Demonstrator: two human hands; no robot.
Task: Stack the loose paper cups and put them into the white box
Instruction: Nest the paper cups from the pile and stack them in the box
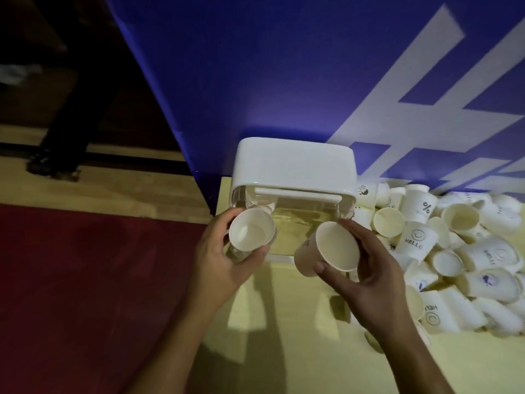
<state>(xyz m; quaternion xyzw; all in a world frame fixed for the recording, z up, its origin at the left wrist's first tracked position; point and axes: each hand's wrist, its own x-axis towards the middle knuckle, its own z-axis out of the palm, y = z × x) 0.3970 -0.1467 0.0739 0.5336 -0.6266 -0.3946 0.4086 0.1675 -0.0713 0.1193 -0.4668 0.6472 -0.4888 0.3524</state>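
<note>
Two paper cups are resting in your grasp, one per hand, just in front of the white box (294,166). Your left hand (227,260) is curling round the left-hand cup (252,234), fingers wrapping its far side and thumb pressing near the rim, with the mouth facing up toward you. Whether more cups are nested beneath it, you cannot tell from this angle. Your right hand (375,274) is gripping the right-hand cup (326,247), thumb lying on the near edge of the rim and fingers bending over the far side. That cup is tilting, its base pointing down and to your left and its open mouth turning toward you. The two cups are sitting near each other but not touching.

The white box is standing on the pale yellow table (284,351), backing against the blue panel (255,81) with white markings. Its top is opaque white and the part facing you is looking clear. The left-hand cup is hovering at its front left corner.

Many loose cups (454,251) are lying in a heap to your right, some on their sides, some mouth up, several showing "HELLO", a smiley or a percent sign. The heap is reaching the box's right side. Red flooring (85,280) is showing to your left.
</note>
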